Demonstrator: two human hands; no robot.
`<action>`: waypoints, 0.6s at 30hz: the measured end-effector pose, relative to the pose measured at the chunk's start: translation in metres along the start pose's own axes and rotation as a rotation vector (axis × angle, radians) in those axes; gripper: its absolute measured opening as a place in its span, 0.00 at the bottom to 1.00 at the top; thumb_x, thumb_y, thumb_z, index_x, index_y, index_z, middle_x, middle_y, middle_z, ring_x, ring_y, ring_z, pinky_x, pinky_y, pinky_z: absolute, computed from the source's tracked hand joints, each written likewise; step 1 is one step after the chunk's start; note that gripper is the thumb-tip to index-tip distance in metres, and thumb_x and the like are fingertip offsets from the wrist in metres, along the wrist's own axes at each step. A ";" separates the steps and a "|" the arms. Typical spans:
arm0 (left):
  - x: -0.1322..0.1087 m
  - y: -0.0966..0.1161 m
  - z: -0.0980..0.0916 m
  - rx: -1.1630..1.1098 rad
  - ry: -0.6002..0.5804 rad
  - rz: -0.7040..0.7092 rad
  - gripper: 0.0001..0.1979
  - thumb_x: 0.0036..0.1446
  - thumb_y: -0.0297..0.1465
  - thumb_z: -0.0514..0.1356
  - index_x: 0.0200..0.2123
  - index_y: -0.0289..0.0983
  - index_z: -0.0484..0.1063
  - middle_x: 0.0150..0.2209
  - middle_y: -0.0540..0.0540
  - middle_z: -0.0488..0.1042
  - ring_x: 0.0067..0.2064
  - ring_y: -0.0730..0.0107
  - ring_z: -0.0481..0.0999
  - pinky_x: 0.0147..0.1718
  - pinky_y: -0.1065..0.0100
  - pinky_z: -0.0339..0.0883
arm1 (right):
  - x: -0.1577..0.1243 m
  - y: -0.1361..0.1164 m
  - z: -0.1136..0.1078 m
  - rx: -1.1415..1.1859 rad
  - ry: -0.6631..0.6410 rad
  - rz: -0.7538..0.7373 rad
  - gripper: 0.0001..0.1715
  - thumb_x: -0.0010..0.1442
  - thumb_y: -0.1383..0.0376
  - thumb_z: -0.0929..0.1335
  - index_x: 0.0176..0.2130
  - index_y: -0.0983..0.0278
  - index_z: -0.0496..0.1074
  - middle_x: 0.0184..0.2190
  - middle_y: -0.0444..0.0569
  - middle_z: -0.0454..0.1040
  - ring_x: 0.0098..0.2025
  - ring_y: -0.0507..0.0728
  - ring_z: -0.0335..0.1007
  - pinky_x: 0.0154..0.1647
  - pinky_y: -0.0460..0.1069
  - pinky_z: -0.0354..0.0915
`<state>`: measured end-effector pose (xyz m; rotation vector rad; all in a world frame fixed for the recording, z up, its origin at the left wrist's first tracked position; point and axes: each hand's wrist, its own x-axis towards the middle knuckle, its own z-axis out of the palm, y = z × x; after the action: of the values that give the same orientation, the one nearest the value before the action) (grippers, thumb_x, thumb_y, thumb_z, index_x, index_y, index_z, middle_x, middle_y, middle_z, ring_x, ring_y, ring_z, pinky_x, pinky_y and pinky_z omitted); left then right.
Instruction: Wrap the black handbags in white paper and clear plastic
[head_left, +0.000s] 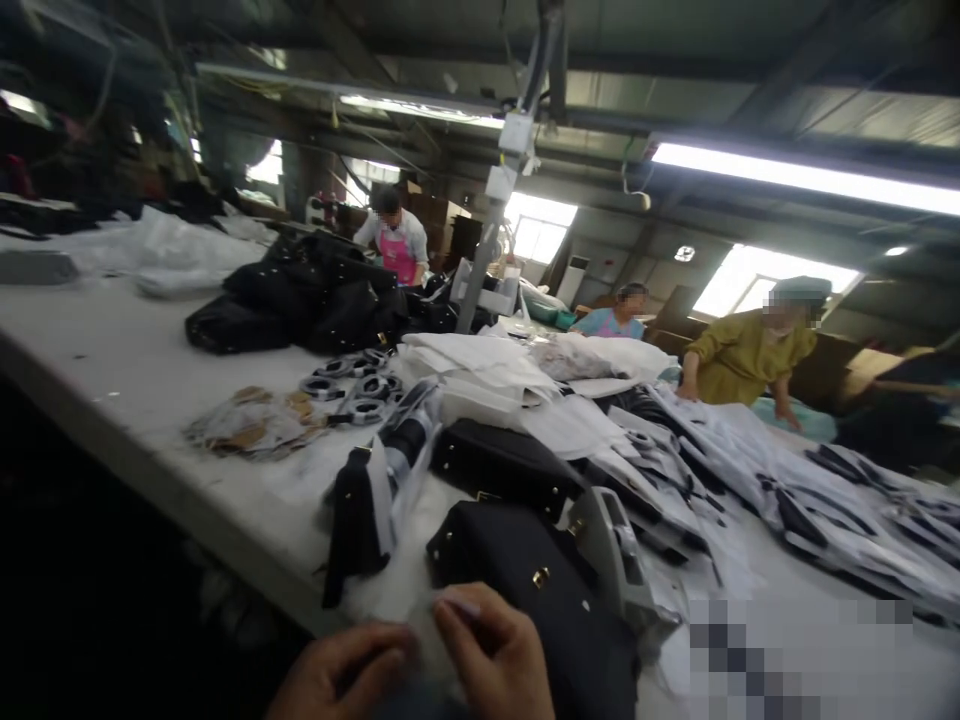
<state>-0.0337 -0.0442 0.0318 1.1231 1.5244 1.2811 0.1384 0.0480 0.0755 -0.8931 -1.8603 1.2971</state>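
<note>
My left hand [346,668] is at the bottom middle, its fingers bent in toward the thumb and blurred at the tips. To its right, my right hand [499,650] has thumb and forefinger pressed together in a pinch. Something pale and thin seems to lie between the two hands, but I cannot make out what it is. Just beyond my right hand lies a black bag [517,565] with a gold clasp and metal studs. Another black bag [502,460] rests behind it. A black strap piece partly wrapped in white [379,490] lies ahead of my left hand.
A grey tape dispenser [615,550] stands against the black bag. Coiled straps [360,385], a heap of clear packets [255,420], stacked white sheets [480,365] and piled black bags [300,290] cover the white table [150,400]. A metal post [480,260] rises mid-table. Several co-workers are beyond.
</note>
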 end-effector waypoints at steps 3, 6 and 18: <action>-0.002 -0.027 -0.042 -0.019 0.471 -0.109 0.24 0.49 0.54 0.64 0.41 0.42 0.80 0.40 0.47 0.83 0.43 0.56 0.82 0.40 0.71 0.76 | 0.004 0.008 0.027 -0.017 -0.083 0.034 0.19 0.59 0.50 0.70 0.33 0.62 0.82 0.30 0.51 0.79 0.33 0.59 0.74 0.33 0.48 0.66; 0.000 -0.040 -0.064 -0.022 0.639 -0.068 0.28 0.44 0.54 0.67 0.42 0.41 0.78 0.42 0.46 0.82 0.44 0.56 0.82 0.41 0.71 0.76 | 0.009 0.016 0.049 0.068 -0.094 0.125 0.22 0.54 0.47 0.73 0.31 0.63 0.83 0.28 0.51 0.79 0.31 0.58 0.71 0.33 0.49 0.64; -0.013 -0.070 -0.038 -0.134 0.237 -0.104 0.22 0.48 0.51 0.66 0.38 0.40 0.82 0.40 0.44 0.83 0.44 0.51 0.82 0.46 0.62 0.76 | 0.010 0.040 0.089 0.237 -0.168 0.257 0.27 0.52 0.43 0.73 0.36 0.63 0.83 0.26 0.47 0.75 0.25 0.52 0.63 0.27 0.46 0.60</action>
<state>-0.0748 -0.0718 -0.0314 0.8189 1.6184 1.4619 0.0639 0.0244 0.0156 -0.9410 -1.7084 1.7578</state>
